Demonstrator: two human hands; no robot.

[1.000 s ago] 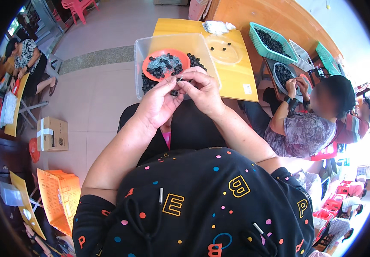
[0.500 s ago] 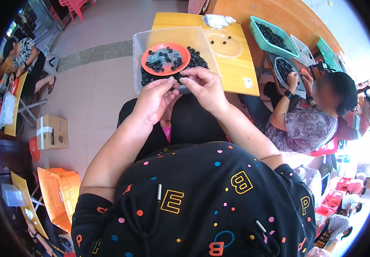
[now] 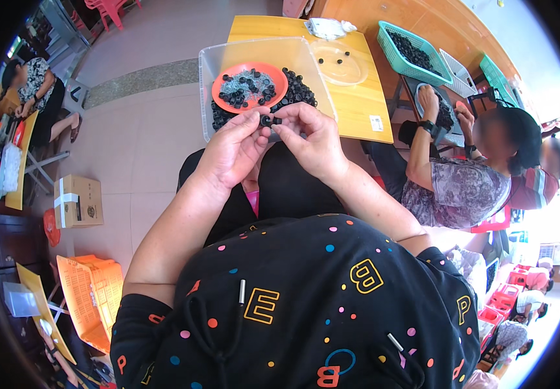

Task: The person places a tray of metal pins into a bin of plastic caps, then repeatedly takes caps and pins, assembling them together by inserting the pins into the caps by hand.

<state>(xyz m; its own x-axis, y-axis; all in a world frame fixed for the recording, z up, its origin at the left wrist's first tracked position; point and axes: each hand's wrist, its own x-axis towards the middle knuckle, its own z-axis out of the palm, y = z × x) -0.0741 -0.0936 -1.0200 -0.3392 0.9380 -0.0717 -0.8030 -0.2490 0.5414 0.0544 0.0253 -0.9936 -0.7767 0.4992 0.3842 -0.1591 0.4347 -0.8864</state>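
By left hand (image 3: 231,148) and right hand (image 3: 314,137), black pieces (image 3: 266,121) are pinched. At eleven o'clock, a plate (image 3: 281,83) seems placed for reach.

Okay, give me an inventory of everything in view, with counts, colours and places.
Table: one, yellow, ahead.
Bin: one, clear, table's left side.
Plate: one, orange-red, in bin.
Loose pieces: many, black, bin and plate.
Thin bits: many, pale, on plate.
Dish: one, clear, right of bin, three black pieces.
Packet: one, white, table's far edge.
Baskets: three, two teal, one white, upper right.
Carton: one, brown, left floor.
Crate: one, orange, lower left.
Chairs: several, red or pink, upper left, lower right.
Other people: several, mixed clothing, both sides.
Held pieces: black, between fingertips, count unclear.
Shirt: one, black, printed.
Left hand: one, bare, centre.
Right hand: one, bare, centre.
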